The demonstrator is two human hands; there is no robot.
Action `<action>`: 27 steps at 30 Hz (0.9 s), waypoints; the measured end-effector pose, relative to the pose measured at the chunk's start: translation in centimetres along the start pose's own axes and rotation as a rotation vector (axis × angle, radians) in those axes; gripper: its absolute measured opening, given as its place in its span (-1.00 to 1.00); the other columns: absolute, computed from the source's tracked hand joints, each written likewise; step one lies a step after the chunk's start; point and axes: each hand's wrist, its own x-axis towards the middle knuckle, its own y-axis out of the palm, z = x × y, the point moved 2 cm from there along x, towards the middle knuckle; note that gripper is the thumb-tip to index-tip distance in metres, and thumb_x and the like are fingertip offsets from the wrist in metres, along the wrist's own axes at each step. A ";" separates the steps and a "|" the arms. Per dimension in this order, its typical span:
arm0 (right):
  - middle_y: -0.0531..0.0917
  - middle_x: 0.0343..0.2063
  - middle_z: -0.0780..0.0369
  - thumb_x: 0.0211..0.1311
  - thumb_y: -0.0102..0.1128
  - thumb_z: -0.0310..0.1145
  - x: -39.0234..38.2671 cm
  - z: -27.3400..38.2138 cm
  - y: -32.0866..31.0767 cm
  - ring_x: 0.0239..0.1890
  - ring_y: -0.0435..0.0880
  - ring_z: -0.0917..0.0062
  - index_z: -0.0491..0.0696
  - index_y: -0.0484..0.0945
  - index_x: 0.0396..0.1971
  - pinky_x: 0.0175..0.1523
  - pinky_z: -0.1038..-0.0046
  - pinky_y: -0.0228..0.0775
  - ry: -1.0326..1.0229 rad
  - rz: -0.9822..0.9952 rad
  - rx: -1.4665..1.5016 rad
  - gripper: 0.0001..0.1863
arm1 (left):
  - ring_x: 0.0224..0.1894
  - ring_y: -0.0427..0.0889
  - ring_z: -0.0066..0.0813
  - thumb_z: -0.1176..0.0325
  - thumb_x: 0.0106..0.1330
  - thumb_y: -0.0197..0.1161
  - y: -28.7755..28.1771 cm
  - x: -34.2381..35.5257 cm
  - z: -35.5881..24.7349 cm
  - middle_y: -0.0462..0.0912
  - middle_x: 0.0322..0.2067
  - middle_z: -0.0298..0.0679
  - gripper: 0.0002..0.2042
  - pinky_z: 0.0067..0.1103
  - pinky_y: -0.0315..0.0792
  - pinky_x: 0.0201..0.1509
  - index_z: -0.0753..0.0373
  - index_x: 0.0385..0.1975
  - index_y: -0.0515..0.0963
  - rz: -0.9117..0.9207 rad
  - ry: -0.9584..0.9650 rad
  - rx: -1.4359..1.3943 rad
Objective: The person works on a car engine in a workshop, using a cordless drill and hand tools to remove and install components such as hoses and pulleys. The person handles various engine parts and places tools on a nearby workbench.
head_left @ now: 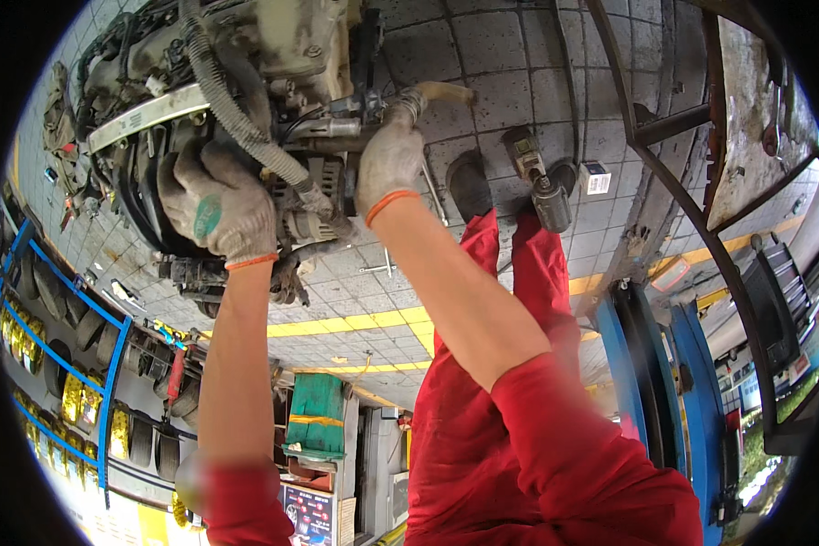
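A dirty car engine [282, 41] lies on the tiled floor at the upper left. My left hand [218, 205], in a grey knit glove with an orange cuff, has its fingers curled over the black ribbed intake manifold [132, 191]. A grey corrugated hose [237, 123] passes just right of those fingers. My right hand [391, 159], gloved alike, is closed at the engine's right side, near a metal pipe fitting [337, 127] and the alternator [323, 187]. A tan curved tube-like piece [448, 92] sticks out beyond its fingers; the grip itself is partly hidden.
An impact wrench [546, 196] stands by my shoes, with a small white box [595, 177] beside it. A long metal tool [434, 193] and a T-shaped tool [382, 267] lie nearby. Blue tyre racks [109, 391], a green bin [316, 414] and a dark metal frame [673, 182] stand around.
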 end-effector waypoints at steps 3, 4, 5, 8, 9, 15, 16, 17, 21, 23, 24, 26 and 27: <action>0.77 0.13 0.16 0.70 0.02 -0.15 3.1 -1.6 6.1 0.04 0.83 0.45 -0.02 0.47 0.46 0.03 0.38 0.71 -0.011 -0.017 0.704 -0.51 | 0.18 0.59 0.16 -0.03 0.59 0.12 -1.5 1.3 -2.1 0.64 0.13 0.07 -0.56 0.00 0.44 0.25 0.17 0.14 0.69 0.032 -0.043 -0.002; 0.77 0.11 0.16 0.71 0.00 -0.13 3.7 -2.1 7.0 0.00 0.83 0.46 -0.02 0.50 0.44 -0.01 0.38 0.72 0.090 0.049 1.078 -0.52 | 0.18 0.59 0.16 -0.02 0.59 0.12 -1.1 1.2 -1.9 0.65 0.13 0.06 -0.57 -0.01 0.44 0.25 0.18 0.13 0.70 0.005 -0.009 -0.016; 0.77 0.10 0.16 0.72 -0.02 -0.11 4.3 -2.6 7.5 -0.04 0.84 0.47 -0.02 0.52 0.41 -0.06 0.39 0.73 0.222 0.071 1.455 -0.53 | 0.18 0.60 0.15 -0.02 0.59 0.13 -0.9 1.2 -1.5 0.65 0.13 0.06 -0.57 -0.01 0.44 0.25 0.18 0.13 0.70 -0.016 0.031 -0.031; 0.76 0.06 0.18 0.67 0.02 -0.13 2.5 -5.2 5.1 -0.12 0.83 0.46 0.00 0.54 0.36 -0.13 0.40 0.75 0.393 0.210 1.779 -0.56 | 0.16 0.61 0.18 -0.05 0.61 0.11 -0.5 0.3 -0.7 0.66 0.13 0.08 -0.54 0.00 0.47 0.22 0.21 0.11 0.70 0.021 -0.020 -0.034; 0.76 0.05 0.19 0.64 0.07 -0.17 3.1 -6.5 5.9 -0.12 0.83 0.43 0.01 0.53 0.37 -0.12 0.40 0.76 0.371 0.150 1.707 -0.56 | 0.17 0.61 0.14 -0.01 0.59 0.13 -0.9 0.6 -1.1 0.67 0.11 0.04 -0.58 -0.02 0.45 0.24 0.20 0.09 0.71 0.022 -0.047 -0.034; 0.57 0.29 0.07 0.30 0.41 -0.52 1.8 -9.7 1.5 0.14 0.74 0.20 0.15 0.42 0.48 0.21 0.24 0.71 -0.323 -0.421 0.702 -0.26 | 0.18 0.61 0.17 -0.02 0.58 0.14 -0.4 0.4 -0.7 0.66 0.12 0.07 -0.58 -0.01 0.46 0.23 0.16 0.10 0.72 0.001 -0.022 -0.039; 0.53 0.33 0.05 0.25 0.42 -0.54 2.4 -9.8 0.8 0.22 0.69 0.15 0.17 0.42 0.48 0.30 0.19 0.65 -0.371 -0.432 0.579 -0.22 | 0.17 0.61 0.18 -0.03 0.59 0.14 -0.5 0.4 -0.7 0.66 0.13 0.08 -0.58 -0.01 0.46 0.23 0.16 0.11 0.72 0.011 -0.038 -0.021; 0.49 0.38 0.04 0.20 0.44 -0.56 2.8 -9.7 0.3 0.29 0.65 0.09 0.19 0.43 0.48 0.38 0.14 0.59 -0.420 -0.447 0.458 -0.19 | 0.17 0.61 0.19 -0.04 0.59 0.14 -0.4 0.3 -0.6 0.66 0.13 0.09 -0.57 -0.01 0.46 0.23 0.16 0.11 0.72 0.020 -0.055 -0.002; 0.54 0.38 0.07 0.31 0.33 -0.46 6.5 -9.3 -1.8 0.41 0.53 0.01 0.22 0.52 0.39 0.47 0.12 0.50 -0.545 -0.288 0.129 -0.37 | 0.17 0.61 0.21 -0.06 0.59 0.14 -0.5 0.9 -1.1 0.65 0.12 0.11 -0.56 -0.01 0.47 0.22 0.15 0.12 0.72 0.027 -0.044 0.000; 0.53 0.40 0.12 0.36 0.21 -0.52 5.8 -9.1 -3.3 0.44 0.52 0.01 0.18 0.55 0.36 0.48 0.09 0.49 -0.667 -0.279 0.038 -0.43 | 0.17 0.61 0.22 -0.09 0.59 0.12 -0.3 0.3 -0.6 0.65 0.10 0.12 -0.53 0.00 0.47 0.22 0.15 0.13 0.72 0.022 -0.073 0.007; 0.57 0.36 0.15 0.36 0.24 -0.49 5.5 -9.4 -3.3 0.41 0.54 0.02 0.17 0.57 0.32 0.45 0.07 0.50 -0.742 -0.376 0.042 -0.46 | 0.17 0.61 0.22 -0.10 0.59 0.12 -0.3 0.3 -0.4 0.65 0.10 0.12 -0.53 0.00 0.47 0.21 0.15 0.13 0.72 0.016 -0.066 0.013; 0.59 0.33 0.16 0.37 0.28 -0.44 6.0 -9.9 -3.6 0.39 0.54 0.02 0.18 0.56 0.33 0.45 0.07 0.50 -0.847 -0.389 0.015 -0.47 | 0.17 0.61 0.23 -0.12 0.59 0.11 -0.4 0.6 -0.6 0.65 0.10 0.13 -0.51 0.00 0.48 0.22 0.14 0.13 0.72 0.007 -0.062 0.006; 0.61 0.32 0.16 0.37 0.31 -0.41 5.9 -10.0 -3.7 0.38 0.55 0.02 0.19 0.56 0.33 0.44 0.06 0.50 -0.901 -0.394 0.000 -0.47 | 0.17 0.61 0.23 -0.12 0.59 0.11 -0.3 0.6 -0.5 0.65 0.10 0.13 -0.52 0.00 0.48 0.22 0.14 0.13 0.73 0.018 -0.083 0.017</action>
